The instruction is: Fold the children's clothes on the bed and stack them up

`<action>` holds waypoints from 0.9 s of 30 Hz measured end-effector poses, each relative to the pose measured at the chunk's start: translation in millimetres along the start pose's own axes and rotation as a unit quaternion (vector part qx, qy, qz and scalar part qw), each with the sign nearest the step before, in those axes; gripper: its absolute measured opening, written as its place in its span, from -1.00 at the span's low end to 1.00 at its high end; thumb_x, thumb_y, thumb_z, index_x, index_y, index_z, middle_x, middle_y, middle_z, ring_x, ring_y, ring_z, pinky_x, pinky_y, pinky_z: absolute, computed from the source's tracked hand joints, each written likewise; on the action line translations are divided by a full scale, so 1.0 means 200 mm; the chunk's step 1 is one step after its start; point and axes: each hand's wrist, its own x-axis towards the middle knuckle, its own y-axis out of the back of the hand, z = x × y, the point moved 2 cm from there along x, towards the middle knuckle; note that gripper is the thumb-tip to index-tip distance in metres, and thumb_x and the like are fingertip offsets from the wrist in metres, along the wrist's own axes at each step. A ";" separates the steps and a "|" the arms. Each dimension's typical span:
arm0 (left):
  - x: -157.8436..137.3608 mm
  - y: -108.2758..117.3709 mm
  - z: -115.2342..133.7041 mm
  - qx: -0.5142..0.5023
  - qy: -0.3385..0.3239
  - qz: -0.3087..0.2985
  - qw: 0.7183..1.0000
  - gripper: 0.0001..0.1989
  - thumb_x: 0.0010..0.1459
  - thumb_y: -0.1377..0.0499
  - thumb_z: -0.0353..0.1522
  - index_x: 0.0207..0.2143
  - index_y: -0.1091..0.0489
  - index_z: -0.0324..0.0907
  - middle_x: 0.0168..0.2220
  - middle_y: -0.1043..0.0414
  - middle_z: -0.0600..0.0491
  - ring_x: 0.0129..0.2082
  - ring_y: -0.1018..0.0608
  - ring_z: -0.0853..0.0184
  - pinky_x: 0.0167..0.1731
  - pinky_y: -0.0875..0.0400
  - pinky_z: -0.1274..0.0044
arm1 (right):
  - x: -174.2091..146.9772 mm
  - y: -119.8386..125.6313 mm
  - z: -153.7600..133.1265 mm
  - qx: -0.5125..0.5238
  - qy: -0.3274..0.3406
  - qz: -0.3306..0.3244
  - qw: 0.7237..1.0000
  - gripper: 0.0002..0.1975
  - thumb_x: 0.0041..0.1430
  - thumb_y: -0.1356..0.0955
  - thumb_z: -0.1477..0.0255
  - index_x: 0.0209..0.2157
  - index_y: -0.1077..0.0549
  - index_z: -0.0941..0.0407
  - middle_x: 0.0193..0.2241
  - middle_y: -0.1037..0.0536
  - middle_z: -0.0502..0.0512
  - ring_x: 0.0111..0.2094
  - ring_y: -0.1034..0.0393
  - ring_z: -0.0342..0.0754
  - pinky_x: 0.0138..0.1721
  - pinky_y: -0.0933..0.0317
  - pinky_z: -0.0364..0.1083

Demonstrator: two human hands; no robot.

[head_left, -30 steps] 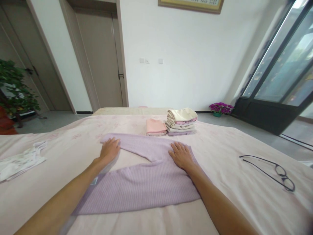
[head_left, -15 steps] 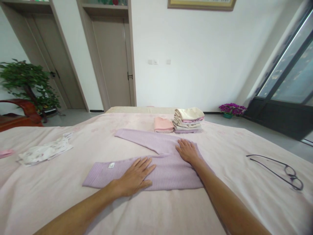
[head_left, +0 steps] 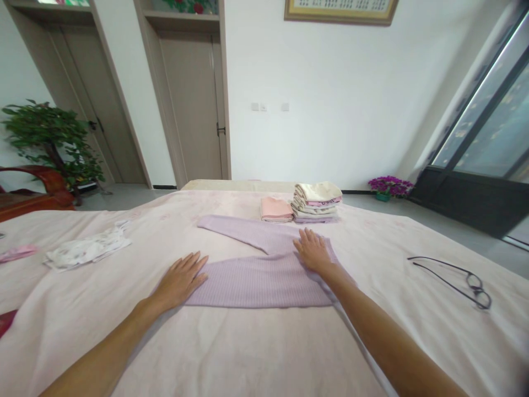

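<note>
Lilac ribbed trousers [head_left: 256, 281] lie flat across the bed, their two legs pointing left and the waist end to the right. My left hand [head_left: 179, 281] rests palm down over the end of the nearer leg, fingers stretched out, and covers the small white label there. Near the waist end, my right hand [head_left: 313, 251] lies flat on the fabric with its fingers extended. Just beyond the trousers stand a folded peach cloth [head_left: 276, 209] and a stack of folded clothes [head_left: 316, 203].
A crumpled white printed garment [head_left: 88, 248] and a pink piece of cloth [head_left: 19, 253] lie at the left of the pink bedspread [head_left: 264, 353]. Eyeglasses [head_left: 463, 281] with open temples lie at the right. A dark red object [head_left: 6, 321] shows at the left edge.
My left hand has slid left along the nearer leg to its end, over the label. My right hand stays on the waist end. The camera view has shifted slightly.
</note>
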 end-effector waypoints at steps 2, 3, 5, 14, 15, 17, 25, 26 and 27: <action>0.01 -0.01 -0.01 -0.005 0.004 0.004 1.000 -0.33 0.31 0.20 0.03 0.34 -0.09 -0.08 0.39 0.04 -0.05 0.37 -0.06 0.14 0.29 0.07 0.27 | -0.12 0.05 -0.13 0.027 0.040 -0.005 0.999 -0.40 0.40 -0.02 0.20 0.36 0.03 0.16 0.36 0.00 0.30 0.37 0.18 0.10 0.27 0.16 0.22; 0.01 -0.01 -0.02 -0.009 0.005 0.005 1.000 -0.33 0.31 0.19 0.03 0.34 -0.09 -0.08 0.39 0.04 -0.05 0.37 -0.05 0.13 0.29 0.07 0.26 | -0.18 0.07 -0.20 0.038 0.085 0.002 0.996 -0.40 0.40 -0.03 0.19 0.37 0.03 0.16 0.37 0.01 0.26 0.38 0.19 0.07 0.28 0.17 0.17; 0.01 -0.03 -0.02 -0.016 0.006 0.006 1.000 -0.33 0.30 0.17 0.04 0.34 -0.09 -0.07 0.39 0.05 -0.04 0.37 -0.05 0.12 0.28 0.07 0.25 | -0.31 0.09 -0.32 0.047 0.164 0.014 0.985 -0.39 0.40 -0.03 0.18 0.37 0.02 0.14 0.38 0.04 0.19 0.38 0.22 0.05 0.31 0.22 0.13; 0.00 -0.03 -0.05 -0.002 0.018 0.008 1.000 -0.33 0.30 0.18 0.03 0.34 -0.08 -0.05 0.38 0.02 -0.04 0.37 -0.05 0.13 0.28 0.08 0.26 | -0.36 -0.01 -0.05 -0.002 0.148 -0.021 0.989 -0.39 0.39 -0.04 0.18 0.33 -0.10 0.18 0.35 -0.07 0.22 0.35 0.09 0.13 0.30 0.19 0.23; 0.00 -0.02 -0.06 -0.002 0.023 0.005 1.000 -0.33 0.30 0.18 0.03 0.34 -0.07 -0.05 0.39 0.03 -0.04 0.37 -0.05 0.13 0.28 0.07 0.26 | -0.35 -0.02 0.01 -0.010 0.132 -0.021 0.991 -0.40 0.38 -0.04 0.18 0.33 -0.10 0.16 0.35 -0.07 0.22 0.35 0.08 0.14 0.29 0.19 0.26; -0.01 -0.02 -0.09 -0.001 0.037 -0.002 0.999 -0.33 0.30 0.18 0.03 0.34 -0.07 -0.06 0.39 0.04 -0.05 0.37 -0.05 0.12 0.27 0.06 0.25 | -0.33 -0.04 0.11 -0.021 0.093 -0.019 0.995 -0.41 0.38 -0.04 0.20 0.33 -0.12 0.13 0.34 -0.09 0.22 0.35 0.08 0.15 0.28 0.20 0.28; -0.01 -0.03 -0.17 -0.011 0.072 -0.007 0.997 -0.36 0.31 0.19 -0.01 0.33 -0.10 -0.05 0.39 0.03 -0.05 0.37 -0.05 0.13 0.28 0.06 0.23 | -0.32 -0.06 0.22 -0.027 0.038 -0.026 0.999 -0.40 0.36 -0.01 0.18 0.33 -0.12 0.11 0.34 -0.11 0.22 0.36 0.10 0.08 0.29 0.24 0.25; 0.00 -0.04 -0.18 -0.013 0.073 -0.006 0.997 -0.36 0.30 0.19 -0.01 0.33 -0.10 -0.05 0.39 0.03 -0.04 0.37 -0.04 0.13 0.28 0.06 0.23 | -0.32 -0.05 0.22 -0.026 0.038 -0.027 0.999 -0.40 0.37 -0.01 0.18 0.33 -0.12 0.11 0.34 -0.11 0.21 0.35 0.10 0.08 0.29 0.23 0.25; 0.00 -0.05 -0.18 -0.015 0.073 -0.005 0.997 -0.36 0.30 0.19 -0.01 0.33 -0.10 -0.04 0.39 0.03 -0.04 0.37 -0.04 0.13 0.28 0.07 0.23 | -0.32 -0.05 0.21 -0.025 0.039 -0.028 0.999 -0.40 0.37 -0.01 0.17 0.33 -0.11 0.10 0.34 -0.10 0.21 0.35 0.10 0.08 0.29 0.23 0.25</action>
